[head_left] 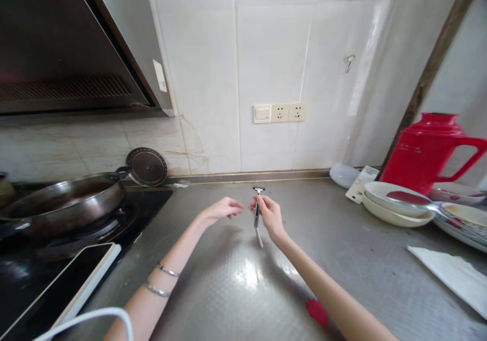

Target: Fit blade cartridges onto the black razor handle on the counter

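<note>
A razor (pixel 256 218) with a dark and silver handle stands nearly upright in my right hand (pixel 269 214), its head at the top. The fingers and thumb of that hand pinch the handle just below the head, above the metal counter (pixel 228 290). To the left of the razor, a short gap away, my left hand (pixel 224 209) hovers with loosely stretched fingers and nothing in it. Two silver bracelets (pixel 158 289) circle the left forearm.
At left, a steel pan (pixel 72 199) sits on the black stove beside a phone (pixel 64 290) with a white cable (pixel 91 311). At right are stacked bowls (pixel 397 214), a red thermos (pixel 422 150) and white paper (pixel 452 275). A red item (pixel 317 311) lies under my right forearm.
</note>
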Available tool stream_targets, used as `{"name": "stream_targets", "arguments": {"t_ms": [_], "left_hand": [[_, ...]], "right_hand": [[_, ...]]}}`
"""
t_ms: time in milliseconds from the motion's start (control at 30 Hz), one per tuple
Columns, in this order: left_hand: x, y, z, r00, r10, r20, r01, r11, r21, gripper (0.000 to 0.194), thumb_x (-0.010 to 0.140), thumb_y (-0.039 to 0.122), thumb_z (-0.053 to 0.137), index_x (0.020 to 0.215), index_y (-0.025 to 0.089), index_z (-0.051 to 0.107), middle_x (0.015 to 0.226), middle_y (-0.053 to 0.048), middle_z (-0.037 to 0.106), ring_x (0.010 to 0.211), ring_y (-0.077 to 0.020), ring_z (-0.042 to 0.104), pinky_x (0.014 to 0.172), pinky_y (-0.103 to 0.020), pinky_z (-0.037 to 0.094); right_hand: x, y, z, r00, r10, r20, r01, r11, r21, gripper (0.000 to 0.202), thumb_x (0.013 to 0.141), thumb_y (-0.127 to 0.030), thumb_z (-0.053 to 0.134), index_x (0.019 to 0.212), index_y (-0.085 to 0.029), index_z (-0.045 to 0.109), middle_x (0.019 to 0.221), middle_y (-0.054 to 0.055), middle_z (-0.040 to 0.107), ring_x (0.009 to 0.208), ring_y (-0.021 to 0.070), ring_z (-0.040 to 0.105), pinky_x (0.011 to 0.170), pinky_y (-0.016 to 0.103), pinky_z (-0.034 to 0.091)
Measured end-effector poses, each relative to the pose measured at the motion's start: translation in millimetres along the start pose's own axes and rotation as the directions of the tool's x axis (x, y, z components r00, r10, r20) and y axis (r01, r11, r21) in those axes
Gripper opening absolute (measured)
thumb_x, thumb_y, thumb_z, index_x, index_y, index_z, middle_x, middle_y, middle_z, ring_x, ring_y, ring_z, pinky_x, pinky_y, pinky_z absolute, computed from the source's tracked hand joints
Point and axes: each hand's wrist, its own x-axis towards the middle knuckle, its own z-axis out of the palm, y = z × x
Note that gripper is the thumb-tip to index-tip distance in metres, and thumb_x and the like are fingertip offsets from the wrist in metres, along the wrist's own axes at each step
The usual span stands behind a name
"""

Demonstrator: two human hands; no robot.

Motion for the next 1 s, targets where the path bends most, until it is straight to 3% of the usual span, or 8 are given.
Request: {"name": "stream_targets", "arguments": {"t_ms": [67, 133, 267, 367, 533, 1000], "left_hand": [[7.1, 0.1, -7.9, 0.998, -0.057, -0.028, 0.045, 0.946, -0.321, 0.027, 0.077, 0.031, 0.056, 0.090, 0.009, 0.065, 0.086, -0.011, 0.068, 0.071, -0.0153, 0.061, 0.070, -0.027, 0.045], [19.5, -2.5, -4.9, 0.992, -0.124, 0.012, 0.107, 0.802, -0.587, 0.033, 0.084, 0.033, 0.044, 0.089, 0.006, 0.063, 0.090, -0.015, 0.067, 0.076, -0.0173, 0.063, 0.078, -0.030, 0.046], [45.9, -8.5, 18.0, 0.984, -0.177, 0.013, 0.113, 0.573, -0.812, 0.039, 0.088, 0.029, 0.031, 0.100, 0.001, 0.055, 0.091, -0.019, 0.066, 0.084, -0.0205, 0.064, 0.079, -0.031, 0.047], [56.3, -10.5, 31.5, 0.985, -0.161, 0.056, 0.128, 0.486, -0.864, 0.042, 0.088, 0.028, 0.026, 0.110, 0.000, 0.049, 0.095, -0.020, 0.064, 0.092, -0.0230, 0.063, 0.081, -0.032, 0.046], [58.6, -14.1, 39.8, 0.991, -0.064, 0.114, 0.130, 0.437, -0.890, 0.046, 0.088, 0.029, 0.025, 0.115, -0.002, 0.045, 0.101, -0.021, 0.063, 0.100, -0.0248, 0.060, 0.087, -0.034, 0.043], [64.0, -15.8, 54.2, 0.987, -0.099, 0.128, 0.156, 0.379, -0.912, 0.048, 0.089, 0.028, 0.022, 0.116, -0.003, 0.045, 0.099, -0.023, 0.064, 0.096, -0.0240, 0.062, 0.090, -0.036, 0.042]], "right_hand": [[-5.1, 0.0, 5.2, 0.994, 0.104, 0.033, -0.107, 0.987, 0.120, 0.037, 0.071, -0.052, 0.056, 0.079, -0.016, 0.060, 0.061, 0.000, 0.060, 0.047, 0.0112, 0.054, 0.047, 0.024, 0.044], [-10.8, 2.5, 10.6, 0.984, 0.169, 0.057, -0.176, 0.969, 0.175, 0.037, 0.071, -0.054, 0.056, 0.077, -0.017, 0.058, 0.057, -0.003, 0.056, 0.038, 0.0083, 0.048, 0.037, 0.021, 0.040], [-18.8, 10.8, 16.5, 0.977, 0.201, 0.073, -0.211, 0.964, 0.162, 0.039, 0.072, -0.055, 0.055, 0.071, -0.016, 0.055, 0.047, -0.007, 0.047, 0.028, 0.0038, 0.034, 0.027, 0.016, 0.023], [-20.9, 14.9, 16.7, 0.967, 0.239, 0.089, -0.251, 0.955, 0.158, 0.040, 0.073, -0.055, 0.053, 0.066, -0.016, 0.054, 0.043, -0.008, 0.043, 0.026, 0.0025, 0.028, 0.026, 0.016, 0.016], [-22.2, 16.1, 15.6, 0.961, 0.272, 0.043, -0.275, 0.956, 0.098, 0.047, 0.075, -0.055, 0.050, 0.047, -0.017, 0.045, 0.033, -0.007, 0.036, 0.025, 0.0035, 0.026, 0.026, 0.018, 0.016], [-21.2, 16.4, 14.4, 0.965, 0.262, -0.019, -0.258, 0.960, 0.110, 0.042, 0.071, -0.053, 0.054, 0.049, -0.018, 0.049, 0.035, -0.006, 0.041, 0.025, 0.0053, 0.029, 0.026, 0.019, 0.019]]}}
